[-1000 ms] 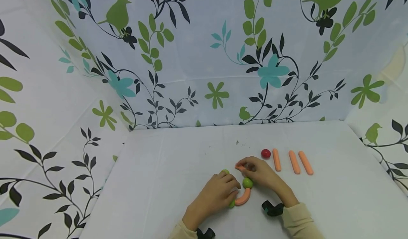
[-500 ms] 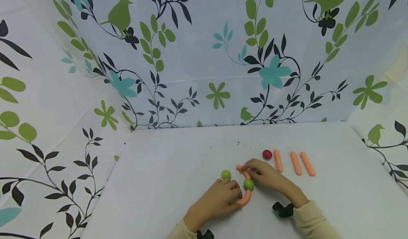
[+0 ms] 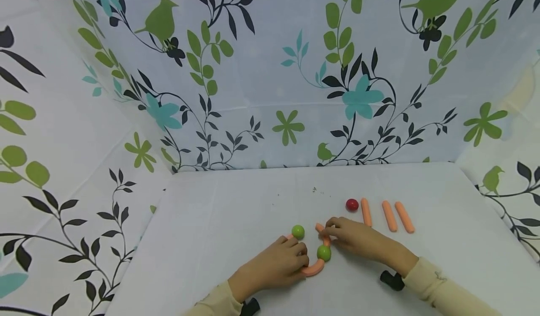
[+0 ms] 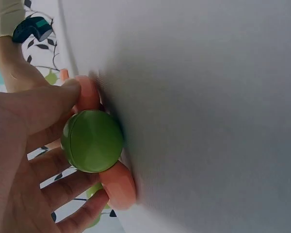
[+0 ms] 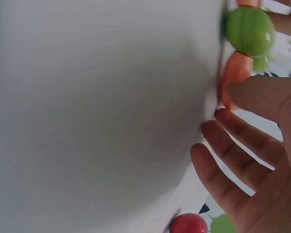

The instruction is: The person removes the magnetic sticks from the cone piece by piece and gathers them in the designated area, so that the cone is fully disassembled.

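Open chain of bent salmon rods (image 3: 312,270) and green balls (image 3: 324,253), in a rough U on the table (image 3: 219,231), slightly right of middle, mouth toward the far edge and well short of it. Gap at the mouth, between the far-end ball (image 3: 298,232) and the tip of the end rod (image 5: 236,73). Probably light; balls likely hard, slick, apt to roll; rods apparently firm with maybe some give; joints likely to turn or pop under a twist. Best held by the rods, close to a ball. Left hand (image 3: 276,263): partly curled, thumb on one rod, fingers behind, gripping the chain around a middle ball (image 4: 92,141) hidden from the head view. Right hand (image 3: 354,236): thumb and forefinger pinching the end rod, exact fingertip contact partly hidden, other fingers loosely extended. Farther toward the right edge: red ball (image 3: 352,205), just beside the first of three straight salmon rods (image 3: 390,216), other two near each other. No containers in view. At the wrists, black devices (image 3: 392,281) and beige sleeves (image 3: 438,283). Past the far edge, printed cloth (image 3: 261,63), birds and leaves.
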A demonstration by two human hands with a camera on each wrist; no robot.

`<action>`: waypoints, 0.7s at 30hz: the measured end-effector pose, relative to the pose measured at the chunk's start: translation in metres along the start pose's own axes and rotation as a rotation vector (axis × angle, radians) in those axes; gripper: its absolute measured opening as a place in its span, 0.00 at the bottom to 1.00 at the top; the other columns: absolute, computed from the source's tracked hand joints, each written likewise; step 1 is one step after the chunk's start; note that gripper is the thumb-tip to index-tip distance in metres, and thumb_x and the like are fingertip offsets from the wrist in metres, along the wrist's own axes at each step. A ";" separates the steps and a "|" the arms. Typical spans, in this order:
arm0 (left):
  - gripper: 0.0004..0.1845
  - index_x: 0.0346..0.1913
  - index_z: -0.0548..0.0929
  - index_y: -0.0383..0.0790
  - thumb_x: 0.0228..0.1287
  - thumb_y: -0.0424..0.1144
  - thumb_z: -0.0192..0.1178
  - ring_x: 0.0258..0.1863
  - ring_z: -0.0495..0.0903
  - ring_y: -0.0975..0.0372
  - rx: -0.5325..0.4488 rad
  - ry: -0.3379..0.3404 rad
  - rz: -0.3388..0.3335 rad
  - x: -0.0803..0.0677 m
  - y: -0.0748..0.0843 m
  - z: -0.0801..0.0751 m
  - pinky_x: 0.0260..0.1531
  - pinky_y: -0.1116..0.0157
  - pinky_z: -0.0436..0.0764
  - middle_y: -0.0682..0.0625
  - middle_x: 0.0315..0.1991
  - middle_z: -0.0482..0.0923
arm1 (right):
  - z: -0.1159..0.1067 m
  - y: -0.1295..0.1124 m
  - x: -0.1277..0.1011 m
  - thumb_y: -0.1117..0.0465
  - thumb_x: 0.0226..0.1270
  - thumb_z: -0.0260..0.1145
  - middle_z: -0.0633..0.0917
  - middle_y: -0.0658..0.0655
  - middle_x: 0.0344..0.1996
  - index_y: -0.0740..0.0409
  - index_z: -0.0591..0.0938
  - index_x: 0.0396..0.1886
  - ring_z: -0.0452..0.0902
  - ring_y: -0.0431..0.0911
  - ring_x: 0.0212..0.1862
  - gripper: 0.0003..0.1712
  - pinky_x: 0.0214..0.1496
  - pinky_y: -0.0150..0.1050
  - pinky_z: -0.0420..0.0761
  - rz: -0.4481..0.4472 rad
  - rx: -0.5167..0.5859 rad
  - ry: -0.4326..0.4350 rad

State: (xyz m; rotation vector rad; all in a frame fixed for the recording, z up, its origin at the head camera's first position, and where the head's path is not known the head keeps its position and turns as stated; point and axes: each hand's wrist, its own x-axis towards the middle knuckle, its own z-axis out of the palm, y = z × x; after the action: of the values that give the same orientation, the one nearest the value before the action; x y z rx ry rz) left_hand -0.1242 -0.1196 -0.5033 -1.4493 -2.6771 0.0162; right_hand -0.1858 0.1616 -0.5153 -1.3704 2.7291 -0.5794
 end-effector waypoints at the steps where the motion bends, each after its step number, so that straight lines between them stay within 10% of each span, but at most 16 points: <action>1: 0.08 0.39 0.85 0.58 0.75 0.55 0.61 0.44 0.76 0.69 0.015 -0.003 0.007 -0.002 0.000 -0.001 0.43 0.69 0.75 0.63 0.45 0.82 | 0.000 -0.001 -0.001 0.63 0.70 0.71 0.85 0.47 0.55 0.40 0.83 0.62 0.82 0.42 0.52 0.23 0.52 0.40 0.86 -0.015 -0.037 -0.006; 21: 0.13 0.45 0.84 0.59 0.74 0.61 0.59 0.44 0.74 0.68 0.083 -0.066 0.052 -0.017 -0.011 -0.007 0.44 0.66 0.76 0.63 0.43 0.78 | 0.004 -0.011 -0.009 0.51 0.70 0.72 0.82 0.45 0.63 0.36 0.85 0.56 0.74 0.48 0.69 0.16 0.64 0.50 0.82 -0.174 -0.290 0.005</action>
State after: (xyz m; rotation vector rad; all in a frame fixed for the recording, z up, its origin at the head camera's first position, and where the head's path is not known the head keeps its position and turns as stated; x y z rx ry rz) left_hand -0.1232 -0.1403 -0.4972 -1.5177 -2.6546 0.1800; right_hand -0.1713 0.1613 -0.5164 -1.6817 2.8017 -0.1951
